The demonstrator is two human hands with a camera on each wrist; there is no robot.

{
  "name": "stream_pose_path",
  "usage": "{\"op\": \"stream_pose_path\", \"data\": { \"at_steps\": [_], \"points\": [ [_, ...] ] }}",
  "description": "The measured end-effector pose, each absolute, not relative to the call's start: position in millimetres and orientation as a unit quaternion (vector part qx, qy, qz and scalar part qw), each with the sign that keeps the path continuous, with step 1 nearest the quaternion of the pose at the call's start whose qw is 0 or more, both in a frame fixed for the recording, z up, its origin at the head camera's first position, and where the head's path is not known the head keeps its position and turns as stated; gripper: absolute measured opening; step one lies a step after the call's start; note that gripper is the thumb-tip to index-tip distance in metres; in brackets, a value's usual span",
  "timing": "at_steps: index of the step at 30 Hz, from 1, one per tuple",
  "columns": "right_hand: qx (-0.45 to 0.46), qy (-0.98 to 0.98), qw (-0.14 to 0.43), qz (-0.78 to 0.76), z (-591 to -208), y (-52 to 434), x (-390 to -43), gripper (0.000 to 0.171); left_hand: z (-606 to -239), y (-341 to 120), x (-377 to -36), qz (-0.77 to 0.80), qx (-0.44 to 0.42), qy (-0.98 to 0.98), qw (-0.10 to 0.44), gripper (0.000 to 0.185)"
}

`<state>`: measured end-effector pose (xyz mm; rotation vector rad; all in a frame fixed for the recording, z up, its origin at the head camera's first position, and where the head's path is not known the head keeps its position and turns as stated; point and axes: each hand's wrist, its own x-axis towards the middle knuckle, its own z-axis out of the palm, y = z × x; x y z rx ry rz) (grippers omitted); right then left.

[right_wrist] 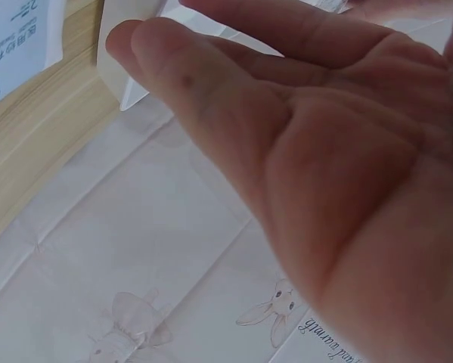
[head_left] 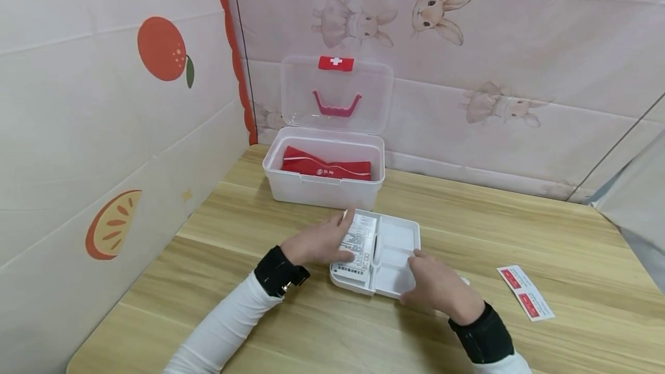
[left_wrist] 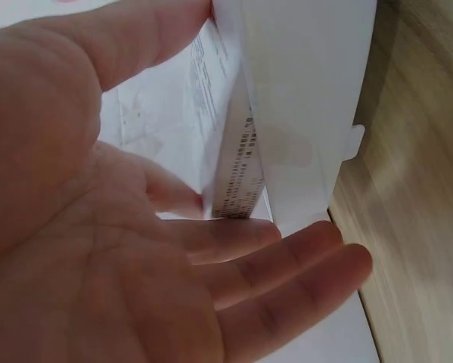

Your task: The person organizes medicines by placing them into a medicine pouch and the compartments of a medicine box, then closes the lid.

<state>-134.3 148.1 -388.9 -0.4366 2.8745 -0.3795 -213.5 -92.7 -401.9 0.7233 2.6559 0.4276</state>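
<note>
The left hand [head_left: 317,242] has its grip spread: fingers [left_wrist: 287,265] straight and relaxed, lying along the printed box [head_left: 358,245] that sits in the left compartment of the white divided tray [head_left: 397,235]; it steadies the box rather than clamping it. The right hand [head_left: 439,288] rests at the tray's near right corner, fingers laid flat against the rim, nothing pinched. In the right wrist view that palm [right_wrist: 339,151] shows open, fingers extended.

The step in hand looks like seating the box flat in its compartment while the tray is held still. To do that well, I judge the left fingers should press evenly along the box's long edge so it drops level instead of tipping, with the right hand bracing the rim against sliding on the counter [head_left: 260,316].

Just beyond the hands stands the open first-aid case [head_left: 324,180], its clear lid [head_left: 336,94] upright, with a red pouch [head_left: 326,164] inside. To the right of the right hand, well apart from the tray, lies a white strip with two red patches [head_left: 525,292].

The lid carries a red tag with a white cross. The box shows dense small print and a barcode-like block, too small to read. The pouch's white marking is also illegible.
</note>
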Motion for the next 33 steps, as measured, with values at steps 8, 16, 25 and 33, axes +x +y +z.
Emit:
{"op": "stream_pose_path", "data": {
  "at_steps": [8, 16, 25, 33],
  "points": [
    [-0.148, 0.973, 0.118, -0.129, -388.9, 148.7, -135.6, 0.048, -404.3, -90.4, -209.9, 0.107, 0.259, 0.939, 0.198, 0.091],
    [-0.147, 0.972, 0.121, -0.137, -389.1, 149.7, -136.4, 0.046, -402.3, -89.9, -208.5, 0.101, 0.26, 0.937, 0.208, 0.081],
    [-0.153, 0.971, 0.113, -0.141, -387.7, 150.7, -135.5, 0.043, -406.1, -89.6, -207.2, 0.092, 0.264, 0.939, 0.202, 0.082],
    [-0.153, 0.972, 0.116, -0.138, -387.7, 151.1, -136.3, 0.042, -404.8, -85.6, -204.7, 0.092, 0.251, 0.942, 0.204, 0.082]
  ]
}}
